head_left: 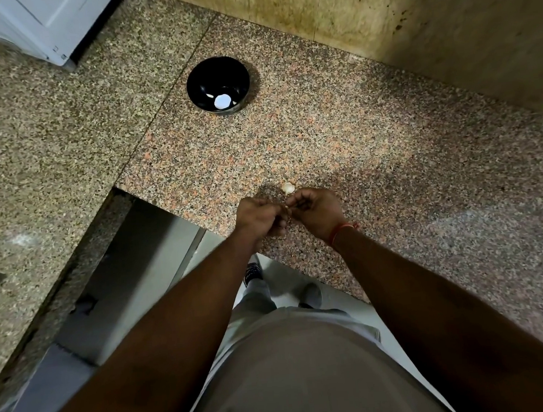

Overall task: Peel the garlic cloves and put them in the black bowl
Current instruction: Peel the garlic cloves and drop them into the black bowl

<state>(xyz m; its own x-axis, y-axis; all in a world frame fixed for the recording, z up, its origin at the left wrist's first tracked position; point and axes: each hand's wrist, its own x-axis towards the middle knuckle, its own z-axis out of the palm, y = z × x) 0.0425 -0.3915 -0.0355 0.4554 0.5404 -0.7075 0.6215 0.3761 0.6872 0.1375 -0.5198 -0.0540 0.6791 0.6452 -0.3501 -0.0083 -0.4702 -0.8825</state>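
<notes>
My left hand (259,218) and my right hand (316,210) meet fingertip to fingertip over the near edge of the granite counter (375,164). Between them they pinch a small garlic clove (286,207), almost wholly hidden by the fingers. A white garlic piece (288,188) lies on the counter just beyond my hands. The black bowl (200,80) stands farther back, a little to the left, with a round white patch showing on its inside; I cannot tell whether that is a clove or a glare.
A stained beige wall (410,6) runs along the back right. A white appliance (37,26) stands at the far left corner. The counter turns an L to the left (28,145), with a gap down to the floor (137,266) beside my left arm.
</notes>
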